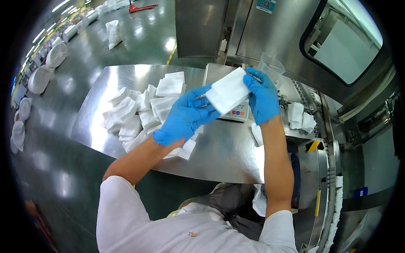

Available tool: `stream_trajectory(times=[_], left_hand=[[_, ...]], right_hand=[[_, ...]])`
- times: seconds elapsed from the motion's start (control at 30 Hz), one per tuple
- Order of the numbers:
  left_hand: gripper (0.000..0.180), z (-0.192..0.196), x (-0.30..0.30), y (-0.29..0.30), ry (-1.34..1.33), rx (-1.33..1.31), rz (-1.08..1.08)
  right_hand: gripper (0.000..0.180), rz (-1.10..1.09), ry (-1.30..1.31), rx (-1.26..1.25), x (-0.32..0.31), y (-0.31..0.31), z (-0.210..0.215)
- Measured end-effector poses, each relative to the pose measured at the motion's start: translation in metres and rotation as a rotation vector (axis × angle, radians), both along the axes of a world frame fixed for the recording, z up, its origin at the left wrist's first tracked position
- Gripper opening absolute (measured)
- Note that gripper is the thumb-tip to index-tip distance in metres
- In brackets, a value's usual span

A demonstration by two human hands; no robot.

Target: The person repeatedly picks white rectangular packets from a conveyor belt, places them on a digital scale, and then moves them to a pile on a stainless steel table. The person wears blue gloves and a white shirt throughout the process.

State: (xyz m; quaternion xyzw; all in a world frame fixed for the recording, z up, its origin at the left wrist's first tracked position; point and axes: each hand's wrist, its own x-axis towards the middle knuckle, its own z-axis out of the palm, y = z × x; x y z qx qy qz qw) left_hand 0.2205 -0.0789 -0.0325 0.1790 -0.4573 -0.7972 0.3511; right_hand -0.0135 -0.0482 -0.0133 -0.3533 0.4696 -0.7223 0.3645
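Both my hands wear blue gloves and hold one stack of folded white pads [229, 91] above the steel table. My left hand [185, 113] grips the stack's left end, its fingers closed around it. At the upper right corner, my right hand [262, 93] pinches the stack between thumb and fingers. Behind and partly under the stack stands a digital scale [236, 115] with buttons on its front; most of its top is hidden. A loose heap of white folded pads [128, 114] lies to the left of my left hand, and some of it is covered by my left arm.
The steel table [236, 156] has a rounded front edge before my lap. A clear plastic cup [272, 64] stands beyond my right hand. To the right, more white pads [301, 117] lie beside a conveyor [331, 168]. A steel machine with a window [270, 31] rises behind the table.
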Motion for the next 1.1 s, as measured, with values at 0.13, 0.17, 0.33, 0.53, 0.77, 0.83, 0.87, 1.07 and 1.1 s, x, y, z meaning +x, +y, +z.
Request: stream_trajectory(times=[0.13,0.17,0.33,0.53,0.77,0.83,0.87,1.07,1.1], left_hand=[[0.051,0.024,-0.014,-0.009,0.014,0.173,0.006],[0.051,0.002,-0.021,-0.023,0.001,0.183,0.078],[0.052,-0.009,-0.023,-0.020,-0.130,-0.116,0.121],[0.048,-0.004,-0.001,-0.037,-0.256,-0.465,0.122],[0.045,0.026,0.005,-0.078,-0.279,-0.190,0.049],[0.043,0.021,0.005,-0.114,-0.437,-0.198,-0.015],[0.041,0.021,-0.002,-0.118,-0.368,-0.129,-0.028],[0.048,0.037,-0.049,-0.113,-0.373,0.006,0.038],[0.053,0.040,-0.058,-0.122,-0.409,-0.034,0.002]], right_hand=[[0.035,0.041,-0.093,0.029,-0.007,-0.013,-0.018],[0.034,0.068,-0.109,0.041,-0.003,-0.014,-0.019],[0.032,0.138,-0.297,0.117,0.001,-0.004,-0.013],[0.033,0.025,-0.256,0.072,-0.040,-0.025,-0.021],[0.034,-0.343,0.286,0.281,-0.067,-0.101,-0.077],[0.034,-0.385,0.515,0.333,-0.075,-0.106,-0.083],[0.035,-0.369,0.633,0.382,-0.076,-0.100,-0.080],[0.036,-0.436,0.955,0.494,-0.104,-0.047,-0.068],[0.036,-0.439,0.970,0.488,-0.117,-0.044,-0.074]])
